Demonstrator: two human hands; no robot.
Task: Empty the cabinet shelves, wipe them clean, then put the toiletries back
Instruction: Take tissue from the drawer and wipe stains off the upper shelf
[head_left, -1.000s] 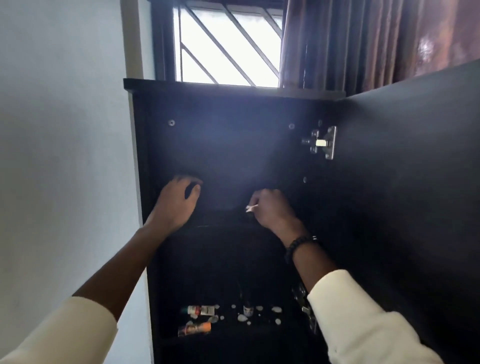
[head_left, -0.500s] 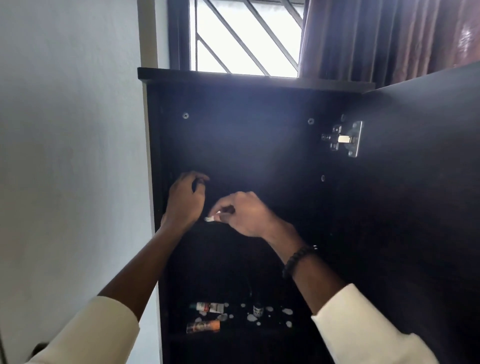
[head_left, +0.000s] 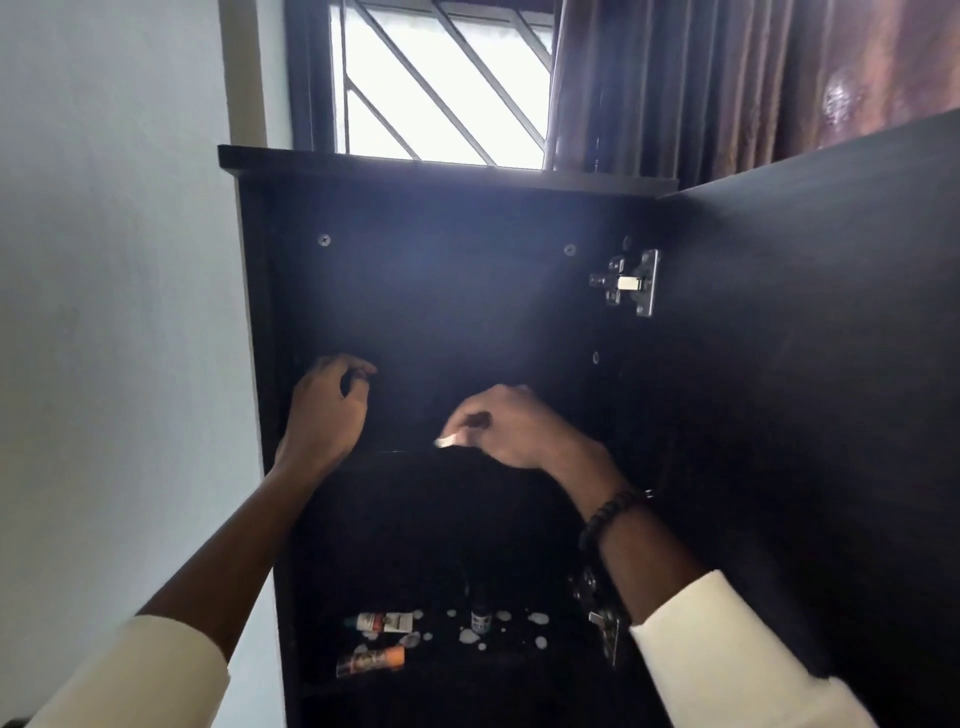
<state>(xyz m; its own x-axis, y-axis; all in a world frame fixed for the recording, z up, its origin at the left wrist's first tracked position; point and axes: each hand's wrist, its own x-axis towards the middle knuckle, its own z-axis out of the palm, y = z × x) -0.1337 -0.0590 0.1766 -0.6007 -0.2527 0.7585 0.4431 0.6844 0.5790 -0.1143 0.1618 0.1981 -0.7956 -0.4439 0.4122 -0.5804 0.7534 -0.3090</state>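
Right hand (head_left: 511, 426) is pinching a small white stick-like item (head_left: 448, 441), long axis pointing left toward the loosely curled, empty-looking left hand (head_left: 327, 410), over the dark upper shelf edge (head_left: 395, 452).

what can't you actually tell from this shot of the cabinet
- Head view: the small white item pinched by the right hand is too small and half hidden by its fingers to identify.
- What the left hand curls round, if anything, is lost against the dark cabinet interior.
- Labels on the tubes and small dark bottle on the lower shelf are too small to read.
- The lower hinge is partly covered by the right sleeve.
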